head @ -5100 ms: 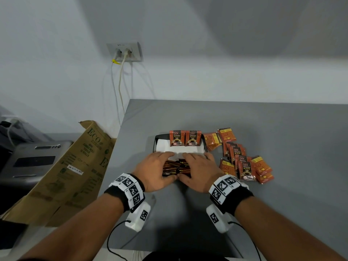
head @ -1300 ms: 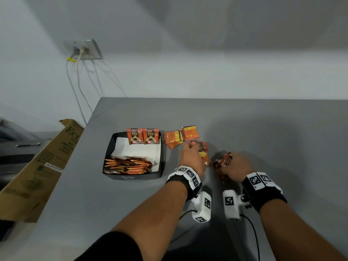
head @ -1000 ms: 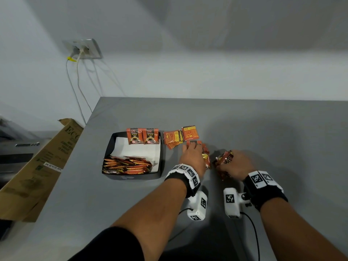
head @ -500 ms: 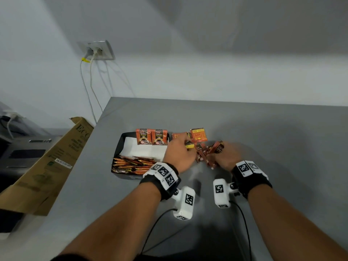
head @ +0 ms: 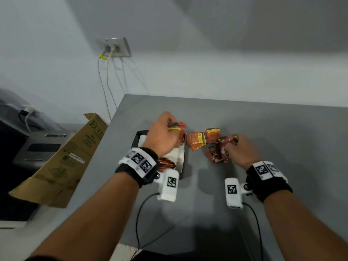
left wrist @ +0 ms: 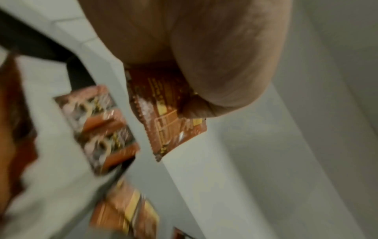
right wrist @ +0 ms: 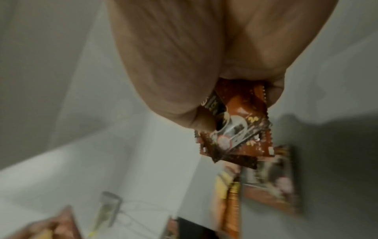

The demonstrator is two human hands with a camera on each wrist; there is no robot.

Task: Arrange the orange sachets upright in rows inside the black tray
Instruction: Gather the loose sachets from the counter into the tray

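Note:
My left hand (head: pixel 165 136) holds orange sachets (head: pixel 177 127) above the far end of the black tray (head: pixel 183 162); in the left wrist view they (left wrist: pixel 169 116) hang from the fingers, with two upright sachets (left wrist: pixel 100 129) below in the tray. A row of sachets (head: pixel 165 163) fills the tray's near end, which is lined with white paper (head: pixel 174 154). My right hand (head: pixel 239 149) grips a bunch of sachets (head: pixel 226 141) to the right of the tray, seen close in the right wrist view (right wrist: pixel 239 129). Loose sachets (head: pixel 203 138) lie on the grey table (head: pixel 263 129) between the hands.
A brown cardboard sheet (head: pixel 62 162) leans at the table's left edge beside a grey machine (head: pixel 41 147). A wall socket (head: pixel 114 48) with hanging cables sits on the white wall behind. Wrist-camera cables (head: pixel 139 208) trail over the table's near edge.
My left hand has lifted sachets from the loose pile and carried them left over the tray. My right hand has gathered a bunch and raised it slightly.

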